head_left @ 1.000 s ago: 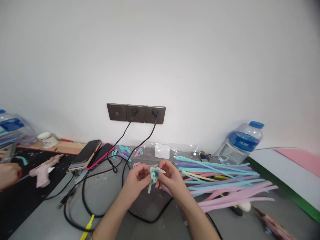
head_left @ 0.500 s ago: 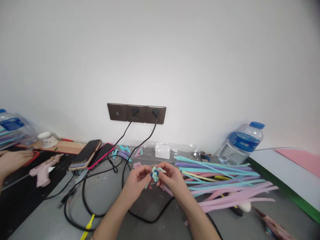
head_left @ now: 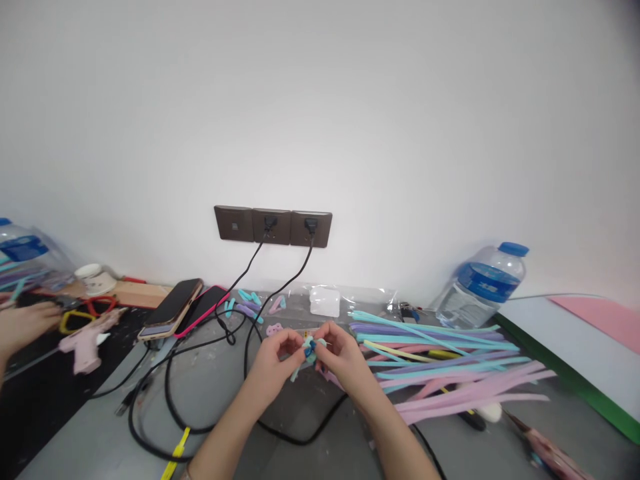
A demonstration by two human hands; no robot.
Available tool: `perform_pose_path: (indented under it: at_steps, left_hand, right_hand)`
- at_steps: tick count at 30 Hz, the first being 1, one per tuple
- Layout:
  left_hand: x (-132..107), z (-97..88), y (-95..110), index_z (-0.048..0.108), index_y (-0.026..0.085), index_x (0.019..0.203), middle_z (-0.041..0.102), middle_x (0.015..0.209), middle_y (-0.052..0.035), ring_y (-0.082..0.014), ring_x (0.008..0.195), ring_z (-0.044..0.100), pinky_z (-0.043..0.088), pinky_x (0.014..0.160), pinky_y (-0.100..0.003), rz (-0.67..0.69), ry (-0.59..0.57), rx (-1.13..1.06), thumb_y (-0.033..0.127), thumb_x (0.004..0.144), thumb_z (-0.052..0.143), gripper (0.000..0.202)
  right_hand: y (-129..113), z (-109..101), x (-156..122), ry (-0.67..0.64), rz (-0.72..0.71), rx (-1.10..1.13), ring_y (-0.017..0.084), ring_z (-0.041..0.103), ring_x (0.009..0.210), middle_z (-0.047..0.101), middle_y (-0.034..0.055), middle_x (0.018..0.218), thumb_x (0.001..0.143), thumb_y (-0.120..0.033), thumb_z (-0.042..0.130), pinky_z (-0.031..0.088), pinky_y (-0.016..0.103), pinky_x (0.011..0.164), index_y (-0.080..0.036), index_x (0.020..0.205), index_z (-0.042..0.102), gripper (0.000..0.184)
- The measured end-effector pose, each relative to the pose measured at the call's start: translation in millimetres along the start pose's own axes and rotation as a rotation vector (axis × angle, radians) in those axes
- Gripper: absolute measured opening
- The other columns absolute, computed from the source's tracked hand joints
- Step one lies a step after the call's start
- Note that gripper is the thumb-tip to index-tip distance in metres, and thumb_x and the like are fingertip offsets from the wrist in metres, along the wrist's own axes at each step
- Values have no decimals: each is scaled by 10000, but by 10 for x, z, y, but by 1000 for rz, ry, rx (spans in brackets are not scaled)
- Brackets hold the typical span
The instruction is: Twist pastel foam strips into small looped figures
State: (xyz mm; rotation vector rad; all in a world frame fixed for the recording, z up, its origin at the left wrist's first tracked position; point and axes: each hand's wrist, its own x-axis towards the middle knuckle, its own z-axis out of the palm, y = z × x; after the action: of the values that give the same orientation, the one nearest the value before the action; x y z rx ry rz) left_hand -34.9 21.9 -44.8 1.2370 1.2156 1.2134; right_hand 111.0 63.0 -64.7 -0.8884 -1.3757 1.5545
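Note:
Between my fingertips sits a small bent piece of mint and blue pipe cleaner point(head_left: 310, 347), partly covered by the fingers. My left hand point(head_left: 274, 361) pinches it from the left, thumb against forefinger. From the other side my right hand point(head_left: 346, 355) grips it the same way. Both hands are just above the grey table point(head_left: 285, 460). Behind them lies a pink curled pipe cleaner piece point(head_left: 274, 330). To the right of my right hand, many loose pipe cleaners point(head_left: 465, 393) in pink, purple, teal and yellow are spread out.
Black cables point(head_left: 170, 360) loop across the left side. Phones point(head_left: 173, 310) lie near the wall. A pink glue gun point(head_left: 87, 343) and scissors point(head_left: 75, 322) are by another person's hand point(head_left: 33, 327). At right stand a water bottle point(head_left: 485, 287) and pliers point(head_left: 470, 420).
The pipe cleaner piece has turned slightly between my fingers, showing more blue. At far left, the other person's hand has let go of red-handled scissors and shifted left.

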Motion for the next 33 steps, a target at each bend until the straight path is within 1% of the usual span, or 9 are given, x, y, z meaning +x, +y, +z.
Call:
perform_pose_path:
  at_steps: [2, 4, 7, 10, 16, 20, 27, 31, 33]
  left_hand:
    - [-12, 11, 2, 571, 164, 683, 494, 584, 47, -96, 516, 445, 387, 464, -192, -54, -6, -69, 363, 679, 705, 240]
    - [-20, 22, 6, 567, 166, 687, 524, 599, 40, -106, 532, 476, 417, 474, -203, -72, 7, -137, 372, 665, 722, 259]
    - [-24, 28, 15, 560, 167, 684, 568, 627, 30, -115, 574, 526, 459, 540, -217, -51, 58, -211, 348, 662, 737, 254]
    - [-22, 22, 15, 575, 162, 692, 580, 642, 32, -102, 567, 538, 460, 565, -209, -27, 106, -220, 317, 676, 736, 225]
    - [-15, 19, -32, 645, 155, 789, 621, 703, 2, -126, 641, 570, 494, 590, -224, -8, 120, -225, 316, 691, 731, 207]
    - [-17, 47, -44, 636, 158, 777, 614, 674, 5, -132, 622, 566, 482, 548, -219, -14, 110, -251, 331, 684, 735, 220]
    - [-27, 60, -29, 660, 167, 807, 629, 759, -21, -140, 665, 557, 489, 546, -219, -15, 65, -247, 339, 687, 727, 220]
    - [-21, 53, -77, 656, 163, 812, 610, 791, -36, -149, 669, 547, 466, 485, -204, 17, 12, -175, 329, 640, 751, 257]
    - [-22, 59, -93, 656, 167, 804, 607, 791, -30, -145, 678, 542, 456, 496, -193, 59, 36, -102, 277, 626, 753, 230]
  right_hand:
    - [-36, 9, -20, -5, 38, 62, 69, 483, 422, 511, -78, 569, 711, -347, 709, 362, 179, 406, -196, 733, 510, 250]
    - [-83, 17, -49, -35, 90, 184, 72, 498, 466, 535, -65, 610, 722, -370, 715, 388, 184, 446, -194, 741, 527, 259]
    - [-144, 15, -88, -99, 167, 363, 82, 531, 523, 587, -35, 664, 740, -377, 717, 416, 190, 501, -187, 771, 568, 243]
    - [-165, 1, -98, -116, 205, 433, 85, 557, 562, 623, -15, 689, 736, -339, 737, 413, 179, 521, -179, 838, 630, 218]
    - [-160, -6, -70, -126, 253, 397, 74, 528, 530, 630, -2, 629, 658, -350, 796, 381, 172, 500, -147, 840, 694, 291]
    - [-164, 11, -69, -108, 247, 382, 94, 548, 553, 629, 1, 639, 636, -369, 806, 395, 187, 511, -153, 790, 687, 291]
    - [-158, 15, -68, -38, 172, 410, 101, 523, 571, 602, -12, 654, 663, -364, 787, 411, 203, 535, -176, 720, 627, 253]
    - [-109, 19, -32, 61, 98, 288, 94, 459, 512, 551, -40, 590, 635, -391, 781, 354, 203, 490, -186, 678, 589, 284]
    - [-85, 27, -13, 102, 46, 209, 92, 442, 509, 544, -45, 576, 608, -387, 790, 340, 204, 495, -183, 647, 574, 300]
